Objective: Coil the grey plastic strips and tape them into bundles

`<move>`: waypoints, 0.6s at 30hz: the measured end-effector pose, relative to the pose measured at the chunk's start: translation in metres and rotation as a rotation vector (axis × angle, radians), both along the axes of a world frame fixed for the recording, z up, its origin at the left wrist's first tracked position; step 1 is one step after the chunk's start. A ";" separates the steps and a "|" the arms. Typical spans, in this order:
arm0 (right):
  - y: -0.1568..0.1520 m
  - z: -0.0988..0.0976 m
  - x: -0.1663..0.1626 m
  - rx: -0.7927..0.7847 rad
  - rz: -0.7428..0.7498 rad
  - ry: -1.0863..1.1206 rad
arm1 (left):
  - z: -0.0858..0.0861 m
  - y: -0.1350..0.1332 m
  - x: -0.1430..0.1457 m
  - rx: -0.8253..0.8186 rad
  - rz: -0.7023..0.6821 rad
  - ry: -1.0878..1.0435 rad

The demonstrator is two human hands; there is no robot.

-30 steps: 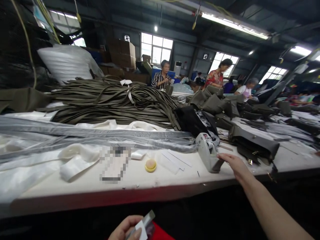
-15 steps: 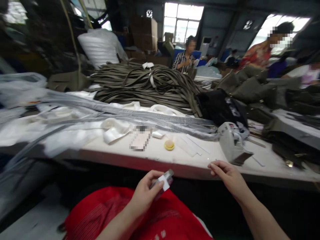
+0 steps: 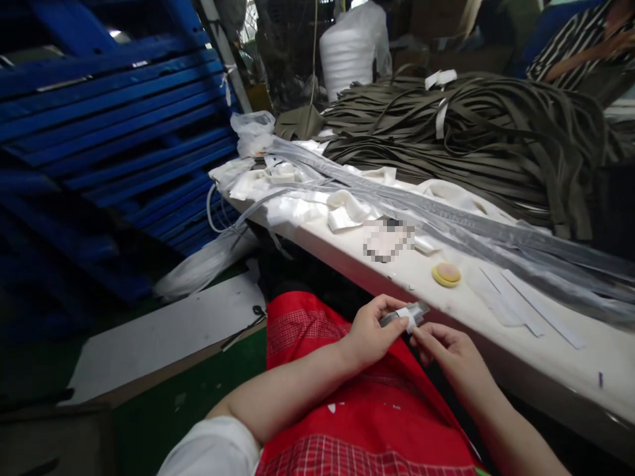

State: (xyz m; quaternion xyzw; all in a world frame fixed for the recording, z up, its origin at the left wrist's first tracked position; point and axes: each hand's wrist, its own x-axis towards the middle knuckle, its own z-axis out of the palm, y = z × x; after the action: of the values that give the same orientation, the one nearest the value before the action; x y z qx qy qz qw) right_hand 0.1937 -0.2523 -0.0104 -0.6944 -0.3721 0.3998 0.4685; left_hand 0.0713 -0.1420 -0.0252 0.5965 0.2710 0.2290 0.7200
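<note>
My left hand [image 3: 373, 329] is closed around a small bundle of grey, shiny strips [image 3: 419, 309], held just above the red apron [image 3: 391, 396] on my lap. A white paper band [image 3: 407, 318] wraps the bundle's middle. My right hand [image 3: 449, 347] has come up against it from the right, thumb and forefinger pinched at the lower end of the band. Its other fingers curl in, and the fingertips are partly hidden. On the table edge in front lies a round yellow tin or pad [image 3: 446, 274].
Long grey plastic-wrapped strips [image 3: 436, 211] run along the white table [image 3: 342, 261]. Behind them lies a large heap of dark olive straps [image 3: 486, 132]. Blue pallets or racks [image 3: 124, 125] stand at the left, beside a grey board [image 3: 169, 337]. A person in a striped top [image 3: 575, 49] sits across.
My view has swung left. The right hand has moved from the table edge to the bundle in my left hand and now pinches at its white band.
</note>
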 end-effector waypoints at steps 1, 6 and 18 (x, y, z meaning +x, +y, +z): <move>0.001 -0.001 0.000 -0.013 -0.010 0.004 | -0.002 0.000 0.001 -0.004 0.003 0.003; 0.001 -0.010 0.000 -0.013 -0.044 0.023 | -0.009 -0.002 0.007 -0.038 0.048 0.013; 0.028 -0.012 -0.012 0.195 -0.075 0.273 | 0.012 -0.003 0.000 0.408 0.223 0.033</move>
State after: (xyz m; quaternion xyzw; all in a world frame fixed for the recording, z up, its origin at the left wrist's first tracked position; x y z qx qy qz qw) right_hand 0.1816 -0.2248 -0.0222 -0.5983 -0.3157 0.4348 0.5945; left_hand 0.0712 -0.1451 -0.0129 0.6996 0.2953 0.3473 0.5502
